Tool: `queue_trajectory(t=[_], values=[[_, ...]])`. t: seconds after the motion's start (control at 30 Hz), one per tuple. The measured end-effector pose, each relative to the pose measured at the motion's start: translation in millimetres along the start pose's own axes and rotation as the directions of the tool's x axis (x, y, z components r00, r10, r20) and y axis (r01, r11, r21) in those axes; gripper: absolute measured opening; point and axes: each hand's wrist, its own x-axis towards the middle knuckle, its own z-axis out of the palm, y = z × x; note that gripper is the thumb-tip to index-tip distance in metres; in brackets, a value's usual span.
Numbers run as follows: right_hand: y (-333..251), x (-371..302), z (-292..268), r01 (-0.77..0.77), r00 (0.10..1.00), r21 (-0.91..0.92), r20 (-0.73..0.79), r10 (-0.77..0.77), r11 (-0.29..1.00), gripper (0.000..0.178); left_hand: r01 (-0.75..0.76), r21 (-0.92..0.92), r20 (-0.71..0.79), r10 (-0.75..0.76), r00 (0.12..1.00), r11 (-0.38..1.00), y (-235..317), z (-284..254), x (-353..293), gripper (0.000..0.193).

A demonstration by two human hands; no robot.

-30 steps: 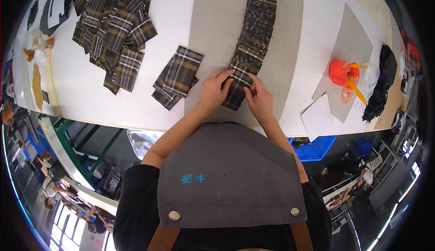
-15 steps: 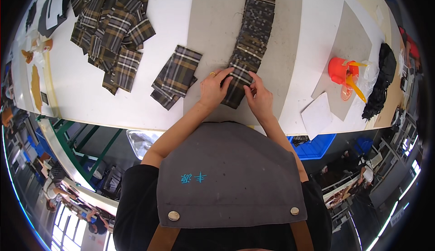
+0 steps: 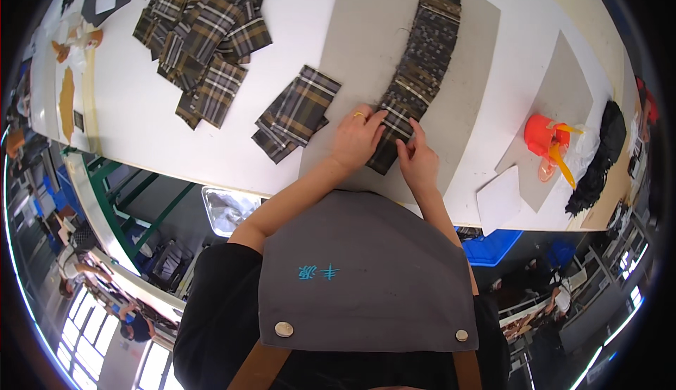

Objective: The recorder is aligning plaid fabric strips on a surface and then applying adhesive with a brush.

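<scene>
A long row of overlapping plaid fabric pieces runs away from me, only narrow strips of most of them showing. At its near end lies the topmost plaid piece, brown and black with white lines. My left hand is closed at that piece's left edge, thumb and forefinger on the cloth. Opposite it, my right hand grips the right edge with thumb and forefinger. Left of my hands sits a small stack of plaid pieces, slightly fanned.
A grey board lies under the row on the white table. Far left is a loose heap of plaid pieces. To the right stand a red cup with yellow-handled tools, a white sheet and a black bundle.
The whole view has shifted, so the table's things appear farther right. Both hands stay at the row's near end, their fingers only slightly moved on the top piece.
</scene>
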Motion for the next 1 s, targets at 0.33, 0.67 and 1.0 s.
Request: queue_trajectory(t=[0.33,0.67,1.0], values=[[-58,15,-9,0.104,0.992,0.313,0.035,-0.121,0.944,0.030,0.052,-0.062,-0.238,-0.065,0.969,0.997,-11,-73,-25,0.024],[-68,33,16,0.432,0.895,-0.169,-0.041,-0.444,0.886,0.046,0.172,-0.270,-0.211,-0.232,0.950,0.947,-16,-61,-41,0.023],[-65,65,26,0.459,0.876,-0.332,0.011,-0.483,0.824,0.022,0.384,-0.289,-0.368,-0.472,0.801,0.877,-46,-104,-49,0.030]])
